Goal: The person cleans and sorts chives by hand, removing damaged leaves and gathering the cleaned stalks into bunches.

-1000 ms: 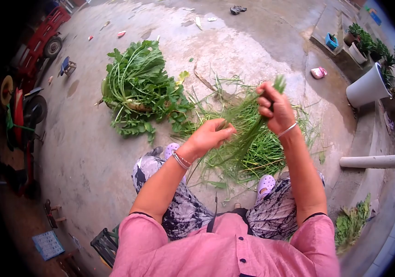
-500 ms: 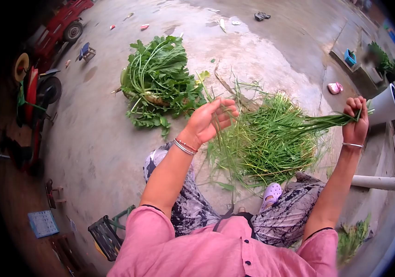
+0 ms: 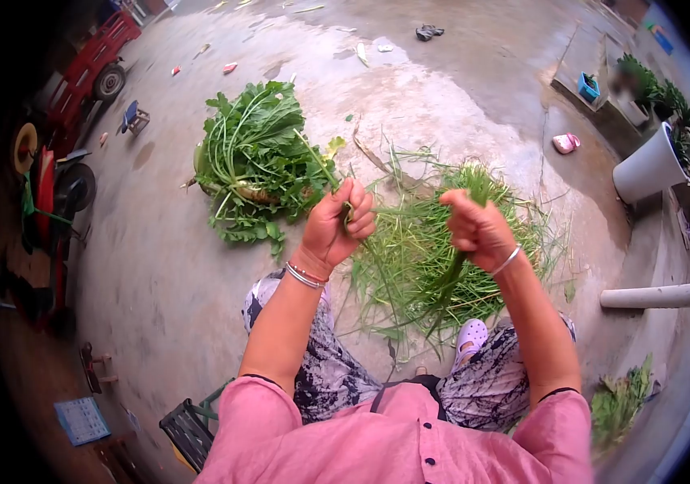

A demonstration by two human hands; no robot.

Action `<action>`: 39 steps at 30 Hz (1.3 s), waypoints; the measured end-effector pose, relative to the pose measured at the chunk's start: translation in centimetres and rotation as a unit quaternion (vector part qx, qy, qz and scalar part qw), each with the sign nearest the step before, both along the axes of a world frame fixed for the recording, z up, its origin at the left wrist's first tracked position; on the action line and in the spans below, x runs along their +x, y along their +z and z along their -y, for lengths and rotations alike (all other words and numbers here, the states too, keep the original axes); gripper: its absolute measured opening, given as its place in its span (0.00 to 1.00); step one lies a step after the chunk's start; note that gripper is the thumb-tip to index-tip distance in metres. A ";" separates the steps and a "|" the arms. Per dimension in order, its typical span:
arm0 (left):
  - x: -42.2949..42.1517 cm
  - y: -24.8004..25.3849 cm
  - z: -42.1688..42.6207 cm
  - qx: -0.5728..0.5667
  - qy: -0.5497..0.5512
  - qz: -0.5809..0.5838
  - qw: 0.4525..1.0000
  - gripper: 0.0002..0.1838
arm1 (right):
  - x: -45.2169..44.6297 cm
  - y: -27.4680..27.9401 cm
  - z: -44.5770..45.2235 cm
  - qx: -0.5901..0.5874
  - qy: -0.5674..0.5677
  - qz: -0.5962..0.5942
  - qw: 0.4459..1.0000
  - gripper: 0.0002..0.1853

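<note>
Thin green stalks are pinched in my left hand point(image 3: 338, 226), its fingers curled closed, with strands hanging below and a stem poking out above. My right hand point(image 3: 480, 230) grips a bunch of long green stalks point(image 3: 446, 286) that droops below the fist; it is slightly blurred. Under and behind both hands, a loose pile of thin green stalks point(image 3: 514, 202) spreads over the concrete ground. To the left of the pile lies a heap of leafy greens point(image 3: 256, 145) with a pale root showing.
Purple clogs point(image 3: 472, 339) are on my feet by the pile. A white pot point(image 3: 650, 165), a white pipe point(image 3: 658, 297) and a pink shoe point(image 3: 565, 143) are at the right. Red vehicles point(image 3: 91, 64) stand far left; a dark stool point(image 3: 192, 427) is lower left.
My right hand first swung out to the right with the bunch, then came back over the pile. My left hand, its fingers spread half a second ago, has closed on stalks.
</note>
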State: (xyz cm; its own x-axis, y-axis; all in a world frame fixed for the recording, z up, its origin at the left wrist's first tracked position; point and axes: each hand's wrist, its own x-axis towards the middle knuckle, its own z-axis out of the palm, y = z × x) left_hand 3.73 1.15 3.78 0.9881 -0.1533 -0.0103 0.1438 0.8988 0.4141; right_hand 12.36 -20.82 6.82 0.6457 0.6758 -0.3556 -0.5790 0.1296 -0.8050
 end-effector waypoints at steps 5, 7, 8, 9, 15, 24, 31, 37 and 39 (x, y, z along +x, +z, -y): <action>-0.1 0.0 0.2 0.031 0.015 0.016 0.999 0.16 | -2.6 -0.6 -1.8 -0.002 0.129 -0.064 0.990 0.14; -0.2 0.1 0.3 0.048 0.019 0.017 0.999 0.16 | -3.1 -0.7 -2.3 0.003 0.157 -0.069 0.985 0.17; -0.2 0.1 0.4 0.064 0.021 0.018 0.998 0.16 | -3.1 -0.9 -2.6 0.003 0.158 -0.068 0.985 0.17; -0.3 0.1 0.6 0.064 0.020 0.019 0.998 0.16 | -3.0 -1.2 -2.9 0.008 0.108 -0.079 0.991 0.18; -0.2 -0.5 2.0 0.131 -0.021 0.015 0.991 0.16 | -0.7 -1.6 -2.7 0.086 -0.091 -0.102 0.987 0.15; -0.1 -1.0 2.8 0.120 -0.047 0.005 0.992 0.16 | 1.2 -1.0 -1.5 0.060 -0.147 -0.041 0.987 0.17; 0.0 -1.4 2.8 0.116 -0.028 -0.032 0.992 0.15 | 2.9 -1.1 -0.2 0.061 -0.213 0.002 0.975 0.15; 0.3 -1.3 1.3 0.077 0.001 -0.069 0.995 0.23 | 7.0 1.0 5.1 0.219 -0.283 0.041 0.933 0.11; 0.2 -1.1 1.2 0.066 0.008 -0.066 0.996 0.23 | 8.1 1.4 7.0 0.292 -0.261 -0.003 0.920 0.11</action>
